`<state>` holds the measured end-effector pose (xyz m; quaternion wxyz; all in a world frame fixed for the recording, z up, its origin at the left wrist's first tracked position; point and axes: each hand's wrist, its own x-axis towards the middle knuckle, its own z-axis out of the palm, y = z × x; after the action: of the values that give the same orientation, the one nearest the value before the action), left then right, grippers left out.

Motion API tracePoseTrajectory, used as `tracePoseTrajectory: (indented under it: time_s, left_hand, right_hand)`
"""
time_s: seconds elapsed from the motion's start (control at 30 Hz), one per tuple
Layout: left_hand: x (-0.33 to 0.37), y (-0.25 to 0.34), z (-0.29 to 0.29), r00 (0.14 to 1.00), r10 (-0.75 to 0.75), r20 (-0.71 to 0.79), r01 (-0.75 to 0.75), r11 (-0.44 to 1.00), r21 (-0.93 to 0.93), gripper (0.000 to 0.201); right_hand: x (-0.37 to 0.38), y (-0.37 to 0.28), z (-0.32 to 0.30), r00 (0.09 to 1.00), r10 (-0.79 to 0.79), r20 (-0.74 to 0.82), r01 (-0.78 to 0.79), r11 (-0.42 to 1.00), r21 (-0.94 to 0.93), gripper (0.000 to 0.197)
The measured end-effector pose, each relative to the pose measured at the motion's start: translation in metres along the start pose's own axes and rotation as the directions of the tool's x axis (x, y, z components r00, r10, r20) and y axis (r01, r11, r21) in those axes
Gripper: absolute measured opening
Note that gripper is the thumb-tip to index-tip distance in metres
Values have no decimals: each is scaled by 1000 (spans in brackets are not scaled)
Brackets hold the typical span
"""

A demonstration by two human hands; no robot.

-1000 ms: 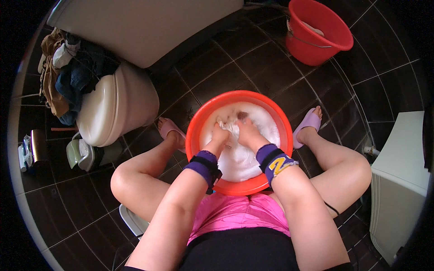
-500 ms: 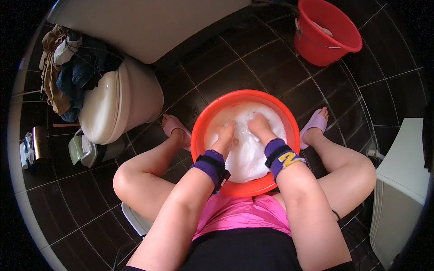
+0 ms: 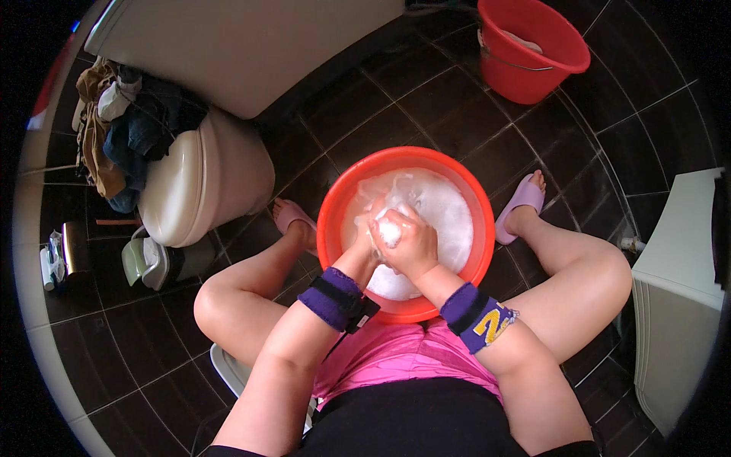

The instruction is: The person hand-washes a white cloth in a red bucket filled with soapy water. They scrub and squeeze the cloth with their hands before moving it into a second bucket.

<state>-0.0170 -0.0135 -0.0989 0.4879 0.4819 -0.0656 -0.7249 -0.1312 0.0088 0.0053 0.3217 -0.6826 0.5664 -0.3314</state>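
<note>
An orange-red basin [image 3: 329,255] stands on the floor between my legs, holding white suds [image 3: 449,217]. Above the suds my left hand [image 3: 364,234] and my right hand [image 3: 415,245] are pressed together, fingers closed round a wet white cloth [image 3: 401,188]. Part of that cloth sticks out beyond the fingers, thin and dripping. A white foamy lump shows between the two hands. The fingers of my left hand are partly hidden behind the right. Each wrist wears a purple band.
A red bucket [image 3: 525,72] with a wire handle stands at the far right, something pale inside. Clothes [image 3: 126,145] lie heaped on the toilet [image 3: 175,190] at left. A small green-and-white bin [image 3: 145,259] is beside it. A pale cabinet [image 3: 678,266] rises at right.
Both hands have risen out of the suds and come together, now squeezing the white cloth between them. The view has shifted slightly.
</note>
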Motion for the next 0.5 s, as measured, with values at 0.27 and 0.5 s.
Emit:
tracePoseTrajectory:
  time_s: [0.27,0.5]
  left_hand:
    - [-47,9,54,988,-49,-149,77,978,191,29]
    - [-9,23,2,885,452,-111,-132,474,871,39]
  right_hand:
    - [24,70,-7,962,271,-33,-269,962,43,24]
    - [60,96,-17,957,239,165,-232,971,-64,39]
